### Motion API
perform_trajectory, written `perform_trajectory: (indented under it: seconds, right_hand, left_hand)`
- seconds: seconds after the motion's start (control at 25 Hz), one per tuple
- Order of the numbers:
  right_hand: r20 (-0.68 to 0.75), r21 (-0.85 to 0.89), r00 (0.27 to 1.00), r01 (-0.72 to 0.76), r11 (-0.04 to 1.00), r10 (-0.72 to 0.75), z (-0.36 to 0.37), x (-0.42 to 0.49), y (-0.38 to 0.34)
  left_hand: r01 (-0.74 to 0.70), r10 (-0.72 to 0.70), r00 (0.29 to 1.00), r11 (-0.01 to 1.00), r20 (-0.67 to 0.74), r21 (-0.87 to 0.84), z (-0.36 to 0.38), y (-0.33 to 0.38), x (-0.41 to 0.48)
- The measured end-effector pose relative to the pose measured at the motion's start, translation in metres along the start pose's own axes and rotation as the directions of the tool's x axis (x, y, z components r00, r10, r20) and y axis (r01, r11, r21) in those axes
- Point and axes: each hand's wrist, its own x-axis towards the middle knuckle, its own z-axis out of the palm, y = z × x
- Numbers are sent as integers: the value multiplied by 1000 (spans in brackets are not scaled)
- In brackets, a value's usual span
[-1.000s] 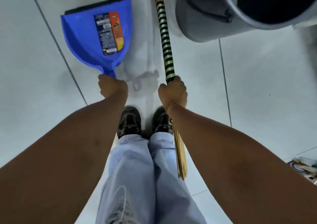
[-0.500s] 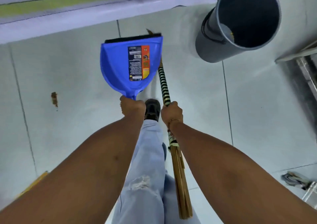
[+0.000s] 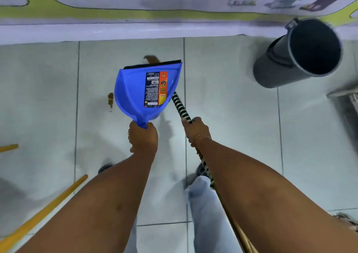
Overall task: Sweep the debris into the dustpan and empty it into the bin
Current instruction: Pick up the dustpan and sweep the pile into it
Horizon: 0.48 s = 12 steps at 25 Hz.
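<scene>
My left hand [image 3: 143,137] grips the handle of a blue dustpan [image 3: 135,90], held above the floor with its labelled underside facing me and its black lip pointing away. My right hand [image 3: 196,129] is closed on the green-and-white striped handle of a broom [image 3: 180,106], whose far end is hidden behind the dustpan. A brown piece of debris [image 3: 110,101] lies on the tile just left of the dustpan. Another brown bit [image 3: 153,59] shows past the dustpan's lip. The grey bin [image 3: 280,68] stands at the upper right, its dark opening towards me.
A wall with a printed banner [image 3: 116,4] runs along the far edge of the tiled floor [image 3: 232,117]. A yellow stick [image 3: 44,214] lies at the lower left, a second yellow piece [image 3: 8,147] at the left edge. My legs in light jeans [image 3: 207,210] are below.
The view has tilted up and back, so the wall banner now shows and the bin sits further right. The dustpan and broom stay gripped, carried forward; the debris now lies beside the dustpan.
</scene>
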Motion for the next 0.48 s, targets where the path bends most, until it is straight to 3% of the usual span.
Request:
perform_trajectory:
  seconds: [0.2, 0.36, 0.48]
  right_hand:
    - [-86, -5, 996, -33, 999, 32, 109, -4, -64]
    - [-46, -77, 996, 75, 994, -79, 191, 22, -83]
    - [-47, -38, 998, 27, 999, -29, 237, 52, -84]
  left_hand:
    - [-190, 168, 975, 969, 144, 160, -87, -46, 103]
    - [12, -38, 984, 989, 173, 145, -113, -103, 185]
    - [88, -107, 975, 991, 196, 105, -97, -128, 223]
